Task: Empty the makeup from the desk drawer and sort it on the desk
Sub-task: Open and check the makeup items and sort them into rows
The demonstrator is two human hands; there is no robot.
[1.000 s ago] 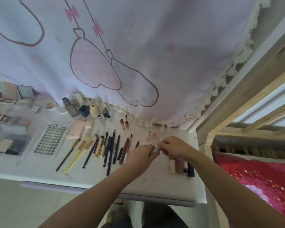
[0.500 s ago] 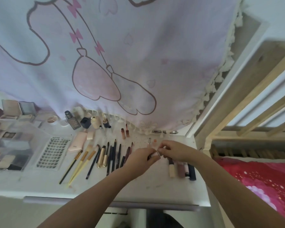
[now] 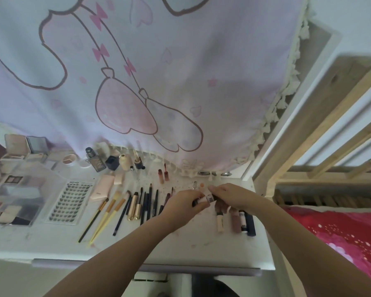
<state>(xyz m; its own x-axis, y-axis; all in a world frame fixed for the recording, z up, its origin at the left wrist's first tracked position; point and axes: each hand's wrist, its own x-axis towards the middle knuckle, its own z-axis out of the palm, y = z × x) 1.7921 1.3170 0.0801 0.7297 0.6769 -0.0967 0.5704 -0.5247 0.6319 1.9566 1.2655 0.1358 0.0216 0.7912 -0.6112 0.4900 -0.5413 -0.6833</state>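
Both hands meet over the white desk [image 3: 51,243], right of centre. My left hand [image 3: 181,203] and my right hand [image 3: 229,195] each pinch one end of a small white-labelled makeup tube [image 3: 207,197]; most of it is hidden by fingers. Left of the hands lies a row of brushes and pencils [image 3: 135,205]. Just right of and below the hands, several lip tubes [image 3: 236,219] lie side by side. Two small pink lip glosses [image 3: 163,175] lie farther back.
A clear organiser with palettes [image 3: 15,198] and a lash tray [image 3: 70,201] sit at the left. Bottles and jars [image 3: 114,160] line the back under a hanging pink curtain [image 3: 159,82]. A wooden bed frame [image 3: 321,159] and red bedding [image 3: 341,239] stand at the right.
The head camera has tilted up, so the desk sits lower in view. Both hands stay together on the small tube, shifted slightly toward the back of the desk.
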